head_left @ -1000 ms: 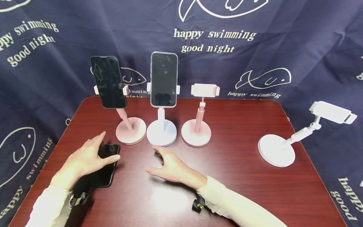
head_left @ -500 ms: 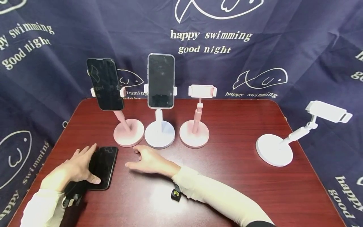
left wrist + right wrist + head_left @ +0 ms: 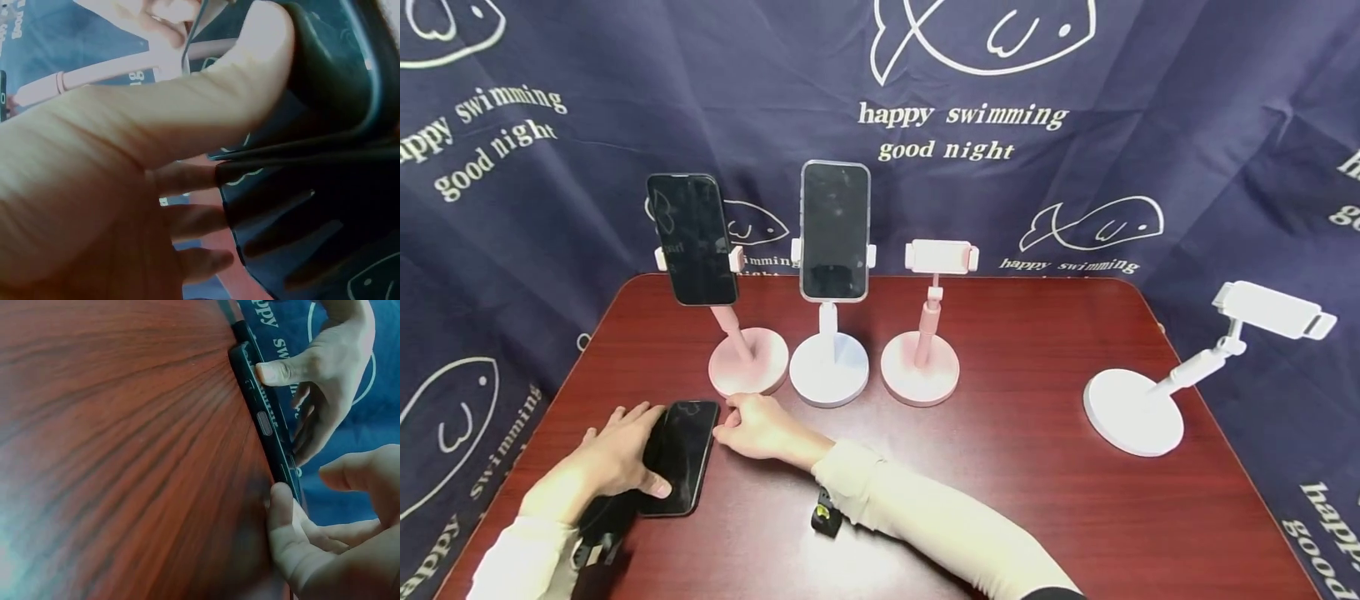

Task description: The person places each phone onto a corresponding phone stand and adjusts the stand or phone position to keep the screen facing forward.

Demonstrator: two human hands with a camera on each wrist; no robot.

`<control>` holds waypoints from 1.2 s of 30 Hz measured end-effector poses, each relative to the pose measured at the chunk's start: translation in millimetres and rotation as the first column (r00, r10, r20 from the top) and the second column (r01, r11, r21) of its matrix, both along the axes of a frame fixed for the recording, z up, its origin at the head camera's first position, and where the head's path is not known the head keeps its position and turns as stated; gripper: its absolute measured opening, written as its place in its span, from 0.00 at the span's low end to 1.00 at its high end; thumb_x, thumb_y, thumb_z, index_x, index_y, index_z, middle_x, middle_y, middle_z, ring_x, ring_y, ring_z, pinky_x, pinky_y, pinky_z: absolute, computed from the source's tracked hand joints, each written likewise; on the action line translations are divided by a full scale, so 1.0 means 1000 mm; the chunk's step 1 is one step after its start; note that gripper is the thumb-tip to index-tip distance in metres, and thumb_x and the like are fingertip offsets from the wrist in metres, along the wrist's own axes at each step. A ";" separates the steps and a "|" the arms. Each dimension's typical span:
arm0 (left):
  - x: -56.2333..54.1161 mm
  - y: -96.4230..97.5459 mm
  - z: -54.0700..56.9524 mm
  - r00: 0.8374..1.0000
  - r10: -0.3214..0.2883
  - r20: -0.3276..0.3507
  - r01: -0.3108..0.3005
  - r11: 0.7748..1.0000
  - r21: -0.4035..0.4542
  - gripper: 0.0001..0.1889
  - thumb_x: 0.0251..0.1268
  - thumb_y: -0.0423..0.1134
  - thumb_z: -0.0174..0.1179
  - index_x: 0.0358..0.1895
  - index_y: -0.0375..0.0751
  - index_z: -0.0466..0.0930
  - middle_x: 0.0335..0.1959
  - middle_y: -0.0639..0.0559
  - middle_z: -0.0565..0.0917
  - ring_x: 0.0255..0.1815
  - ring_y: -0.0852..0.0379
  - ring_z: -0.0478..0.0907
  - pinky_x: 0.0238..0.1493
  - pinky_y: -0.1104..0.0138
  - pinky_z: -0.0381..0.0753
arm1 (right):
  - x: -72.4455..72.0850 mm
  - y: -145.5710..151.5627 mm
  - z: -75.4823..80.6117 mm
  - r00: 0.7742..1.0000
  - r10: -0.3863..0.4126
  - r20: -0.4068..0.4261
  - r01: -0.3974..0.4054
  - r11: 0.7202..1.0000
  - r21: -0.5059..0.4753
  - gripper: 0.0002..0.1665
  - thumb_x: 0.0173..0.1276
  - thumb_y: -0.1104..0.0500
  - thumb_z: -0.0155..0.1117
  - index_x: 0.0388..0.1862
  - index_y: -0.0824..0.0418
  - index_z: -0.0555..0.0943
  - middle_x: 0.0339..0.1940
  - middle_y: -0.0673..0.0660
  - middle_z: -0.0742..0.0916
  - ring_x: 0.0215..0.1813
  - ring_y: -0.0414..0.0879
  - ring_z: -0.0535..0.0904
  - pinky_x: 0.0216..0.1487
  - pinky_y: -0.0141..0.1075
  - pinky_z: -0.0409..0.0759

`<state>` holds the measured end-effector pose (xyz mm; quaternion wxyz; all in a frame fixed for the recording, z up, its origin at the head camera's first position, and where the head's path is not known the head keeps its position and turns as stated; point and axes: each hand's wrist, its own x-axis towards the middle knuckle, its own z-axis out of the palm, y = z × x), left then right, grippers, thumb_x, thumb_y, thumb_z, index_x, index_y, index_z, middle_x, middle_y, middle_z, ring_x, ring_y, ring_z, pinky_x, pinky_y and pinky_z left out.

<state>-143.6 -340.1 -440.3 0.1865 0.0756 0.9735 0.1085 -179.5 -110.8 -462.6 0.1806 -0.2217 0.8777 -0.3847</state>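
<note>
A black phone (image 3: 681, 462) lies face up at the left of the table. My left hand (image 3: 610, 458) spreads over its left side, thumb resting on the screen and fingers fairly straight. The left wrist view shows a second dark glossy slab (image 3: 312, 219) beside the phone, under those fingers; from above the hand mostly hides it. At the phone's far right corner is my right hand (image 3: 763, 427). In the right wrist view its thumb (image 3: 282, 509) touches the phone's side edge, while another finger stands apart above the phone.
Behind stand a pink holder (image 3: 748, 367) bearing a black phone (image 3: 694, 242), a white holder (image 3: 829, 375) bearing a clear-cased phone (image 3: 835, 233), and a pink holder (image 3: 919, 371) without a phone. A white holder (image 3: 1133, 412) leans outward at the right. Dark cloth hangs behind.
My right hand has moved left across the table to the phone's right edge, its fingers drawing closer together. My left hand has lowered, its thumb coming to rest on the phone.
</note>
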 end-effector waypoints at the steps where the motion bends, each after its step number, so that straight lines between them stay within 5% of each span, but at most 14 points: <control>1: 0.000 0.001 0.000 1.000 -0.002 -0.005 0.002 1.000 0.003 0.66 0.24 0.54 0.87 0.71 0.23 0.63 0.70 0.14 0.61 0.69 0.10 0.53 0.56 0.17 0.56 | 0.000 -0.002 0.000 1.000 0.006 0.021 -0.006 1.000 -0.008 0.11 0.68 0.54 0.67 0.46 0.57 0.83 0.24 0.40 0.86 0.27 0.29 0.80 0.35 0.20 0.74; 5: 0.000 0.005 0.000 0.999 -0.018 -0.032 0.018 1.000 0.000 0.64 0.24 0.54 0.86 0.70 0.23 0.64 0.70 0.14 0.62 0.70 0.10 0.53 0.57 0.17 0.55 | 0.001 -0.009 -0.002 0.997 0.006 0.080 -0.003 1.000 -0.030 0.10 0.67 0.57 0.66 0.46 0.58 0.81 0.15 0.40 0.82 0.15 0.30 0.77 0.26 0.21 0.72; 11: -0.001 0.013 -0.001 0.997 -0.026 -0.079 0.027 1.000 0.012 0.65 0.22 0.57 0.86 0.68 0.22 0.67 0.69 0.14 0.64 0.70 0.11 0.53 0.59 0.18 0.52 | 0.000 -0.005 -0.003 0.992 -0.024 0.123 0.032 0.997 -0.063 0.17 0.68 0.60 0.65 0.54 0.62 0.80 0.12 0.43 0.82 0.12 0.33 0.77 0.21 0.24 0.73; 19: 0.004 0.023 -0.006 0.993 -0.020 -0.118 0.023 0.999 0.022 0.67 0.13 0.63 0.86 0.63 0.20 0.70 0.71 0.13 0.59 0.74 0.12 0.44 0.64 0.20 0.42 | 0.005 -0.001 0.002 0.992 -0.090 0.087 0.089 0.996 0.012 0.23 0.60 0.50 0.73 0.50 0.61 0.81 0.25 0.46 0.86 0.33 0.34 0.78 0.38 0.24 0.75; 24: 0.009 0.027 -0.009 0.992 -0.014 -0.122 0.021 0.998 0.055 0.70 0.13 0.65 0.86 0.64 0.19 0.67 0.71 0.12 0.58 0.74 0.11 0.43 0.63 0.20 0.40 | 0.012 0.001 0.004 0.954 -0.147 0.261 0.182 0.977 -0.114 0.30 0.58 0.55 0.76 0.55 0.60 0.73 0.29 0.49 0.85 0.31 0.36 0.78 0.36 0.27 0.74; 31: 0.014 0.036 -0.015 0.989 -0.016 -0.147 0.028 0.996 0.084 0.71 0.14 0.72 0.82 0.63 0.20 0.68 0.71 0.12 0.58 0.75 0.11 0.43 0.64 0.20 0.41 | 0.025 0.005 0.007 0.862 -0.129 0.490 0.321 0.888 -0.330 0.30 0.59 0.73 0.72 0.53 0.58 0.67 0.31 0.55 0.85 0.25 0.49 0.86 0.23 0.45 0.86; 33: 0.016 0.038 -0.017 0.988 -0.009 -0.155 0.024 0.995 0.100 0.72 0.14 0.74 0.81 0.63 0.19 0.67 0.71 0.12 0.58 0.75 0.11 0.42 0.64 0.20 0.41 | 0.027 0.008 0.008 0.866 -0.141 0.479 0.327 0.885 -0.331 0.33 0.58 0.74 0.74 0.54 0.57 0.67 0.30 0.55 0.86 0.25 0.48 0.86 0.22 0.44 0.86; 36: 0.016 0.042 -0.020 0.983 -0.007 -0.185 0.032 0.991 0.131 0.72 0.15 0.75 0.79 0.64 0.19 0.66 0.70 0.14 0.61 0.75 0.11 0.42 0.65 0.20 0.40 | 0.026 0.014 0.011 0.910 -0.174 0.376 0.295 0.910 -0.291 0.34 0.57 0.69 0.78 0.59 0.59 0.70 0.28 0.53 0.87 0.26 0.42 0.84 0.24 0.37 0.85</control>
